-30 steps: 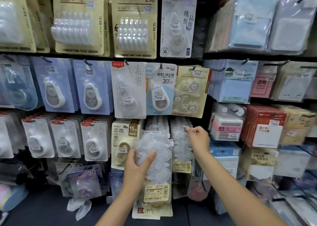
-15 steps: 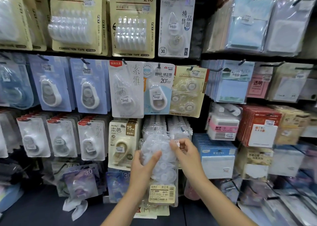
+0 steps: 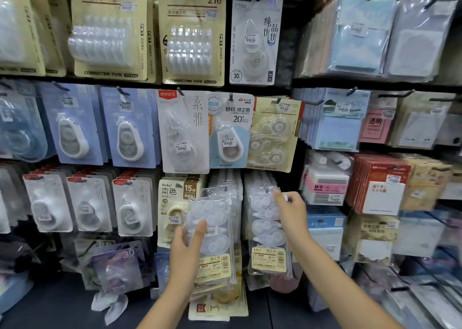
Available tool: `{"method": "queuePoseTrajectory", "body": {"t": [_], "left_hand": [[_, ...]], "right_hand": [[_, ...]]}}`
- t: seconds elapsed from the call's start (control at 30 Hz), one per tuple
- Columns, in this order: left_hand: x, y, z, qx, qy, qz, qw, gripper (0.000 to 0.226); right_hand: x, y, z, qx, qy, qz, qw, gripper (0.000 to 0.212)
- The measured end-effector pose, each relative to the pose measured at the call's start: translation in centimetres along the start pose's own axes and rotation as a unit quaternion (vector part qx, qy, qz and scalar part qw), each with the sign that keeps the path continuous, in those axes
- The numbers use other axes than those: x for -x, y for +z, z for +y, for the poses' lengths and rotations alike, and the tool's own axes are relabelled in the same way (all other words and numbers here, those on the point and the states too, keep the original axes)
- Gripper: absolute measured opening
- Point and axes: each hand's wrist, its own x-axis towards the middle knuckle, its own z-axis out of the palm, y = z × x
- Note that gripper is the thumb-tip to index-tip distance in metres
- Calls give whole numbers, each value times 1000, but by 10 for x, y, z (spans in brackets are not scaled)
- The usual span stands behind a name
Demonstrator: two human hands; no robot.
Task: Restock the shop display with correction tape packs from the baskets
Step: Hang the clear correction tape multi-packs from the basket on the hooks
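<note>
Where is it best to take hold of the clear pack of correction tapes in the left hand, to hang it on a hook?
Probably the flat top edge of the clear pack, pinched from the front. The bulging tapes fill its middle, and the left hand already covers its lower left side.

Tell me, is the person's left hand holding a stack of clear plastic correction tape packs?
Yes, the left hand grips a stack of clear plastic correction tape packs with yellow labels, thumb across the front.
</note>
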Motion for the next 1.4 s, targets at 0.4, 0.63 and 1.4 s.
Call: {"method": "queuePoseTrajectory", "body": {"t": [0.4, 0.63, 1.4], "left_hand": [[-1, 3, 1, -6, 11, -17, 1000, 67], [2, 11, 7, -8, 0, -41, 999, 69], [13, 25, -9, -6, -33, -71, 997, 52]], "right_hand": [[-19, 12, 23, 69, -10, 45, 997, 30], [-51, 22, 23, 99, 42, 30, 994, 31], [24, 4, 9, -72, -18, -39, 996, 20]]}}
